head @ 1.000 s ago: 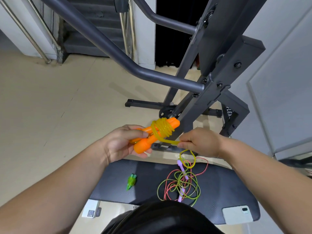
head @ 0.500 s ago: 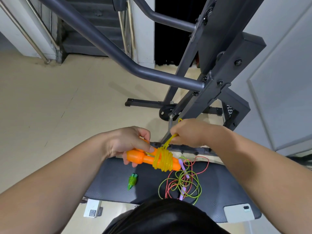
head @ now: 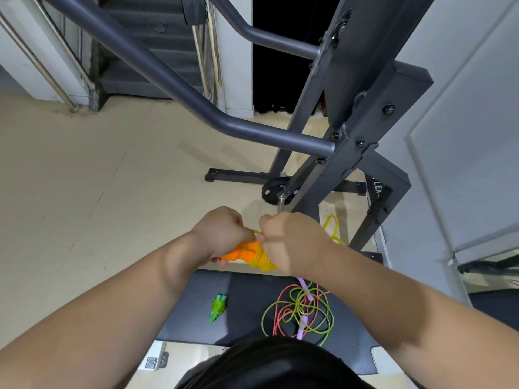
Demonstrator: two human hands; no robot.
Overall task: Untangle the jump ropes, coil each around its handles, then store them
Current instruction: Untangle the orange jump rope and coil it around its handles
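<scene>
From the head view, both hands meet just above the far edge of the dark padded worktop (head: 196, 313). The left hand (head: 222, 231) is closed, its fingers curled round the pair of orange handles (head: 243, 254), which lie roughly level with their free end pointing left. The right hand (head: 292, 240) is also closed, fingers bent inward and pinching the yellow rope (head: 265, 263) where it is wound in a thick bundle around the handles. The thumbs and knuckles of the two hands touch above the bundle. A loose loop of the same yellow rope sticks out beyond the right hand, past the far edge of the worktop.

On the worktop, near its middle, lies a tangle of green and red ropes (head: 297, 310) with purple handles (head: 304, 289) threaded through it. One purple handle is at the far side of the tangle and one at the near side. A small green handle piece (head: 217, 307) lies alone on the worktop's left part, well apart from the tangle. Beyond the worktop's far edge rises a grey gym machine frame (head: 351, 130).
</scene>
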